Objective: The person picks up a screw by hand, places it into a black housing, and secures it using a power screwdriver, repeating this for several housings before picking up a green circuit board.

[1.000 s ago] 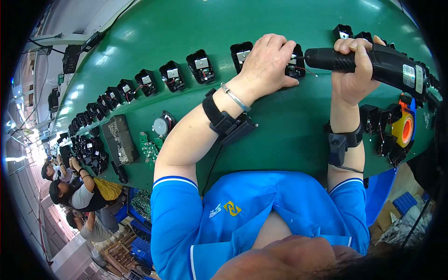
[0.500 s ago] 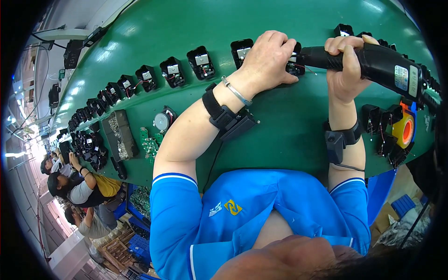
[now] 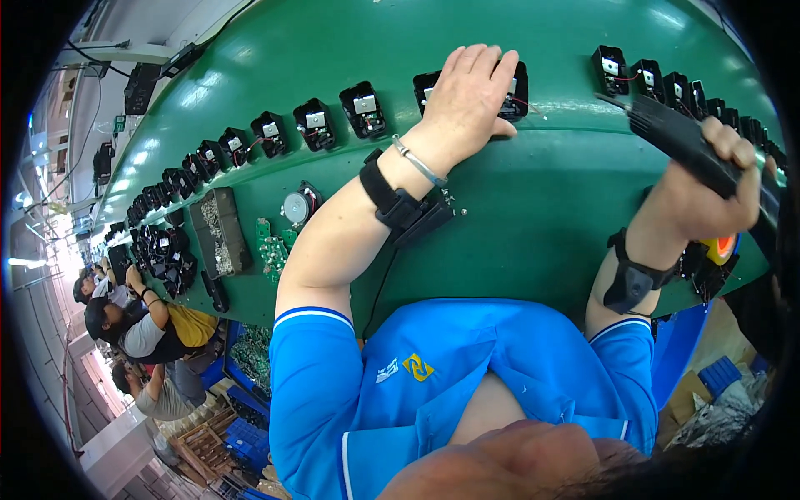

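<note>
My left hand (image 3: 468, 98) lies with stretched fingers over two black plastic housings at the middle of the bench. The right housing (image 3: 518, 90) shows beyond my fingers, with a thin red wire trailing from it. Part of the other housing (image 3: 425, 83) sticks out on the left; my hand hides the rest. My right hand (image 3: 718, 187) is wrapped round a black electric screwdriver (image 3: 679, 137), its tip pointing up and left, away from the housings. The hand is slightly blurred.
Rows of open black housings (image 3: 364, 108) curve along the green bench (image 3: 517, 233) on both sides. On the left are a tray of small screws (image 3: 218, 233), a round speaker (image 3: 298, 207) and green circuit boards (image 3: 271, 250). An orange-yellow tape roll (image 3: 722, 248) lies right. Co-workers sit far left.
My right hand has pulled the screwdriver off the right housing, moving right and toward me. My left hand's fingers have straightened over the housings.
</note>
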{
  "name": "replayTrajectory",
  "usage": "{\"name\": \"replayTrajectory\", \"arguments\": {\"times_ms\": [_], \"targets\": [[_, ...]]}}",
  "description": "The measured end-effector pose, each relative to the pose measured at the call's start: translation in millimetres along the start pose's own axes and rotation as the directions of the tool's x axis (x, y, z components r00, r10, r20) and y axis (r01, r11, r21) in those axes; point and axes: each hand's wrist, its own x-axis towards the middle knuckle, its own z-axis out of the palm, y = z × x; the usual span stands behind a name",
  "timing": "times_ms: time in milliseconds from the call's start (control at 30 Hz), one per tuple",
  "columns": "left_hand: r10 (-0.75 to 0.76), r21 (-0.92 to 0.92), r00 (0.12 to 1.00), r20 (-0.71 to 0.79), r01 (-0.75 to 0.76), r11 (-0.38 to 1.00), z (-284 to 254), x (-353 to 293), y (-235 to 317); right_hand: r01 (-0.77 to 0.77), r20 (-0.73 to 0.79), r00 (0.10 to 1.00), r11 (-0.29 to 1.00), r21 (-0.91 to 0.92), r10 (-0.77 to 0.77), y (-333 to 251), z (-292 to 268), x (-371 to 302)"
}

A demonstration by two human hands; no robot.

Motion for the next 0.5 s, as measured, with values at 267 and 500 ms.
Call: {"name": "replayTrajectory", "arguments": {"times_ms": [267, 500], "targets": [[0.046, -0.131, 0.977, 0.208, -0.019, 0.991, -53, -58, 32, -0.066, 0.023, 0.998, 0.995, 0.079, 0.065, -8, 19, 5], [-0.036, -0.07, 0.958, 0.286, 0.058, 0.996, -32, -89, 45, -0.167, 0.119, 0.982, 0.97, 0.178, 0.147, 2, 18, -1]]}}
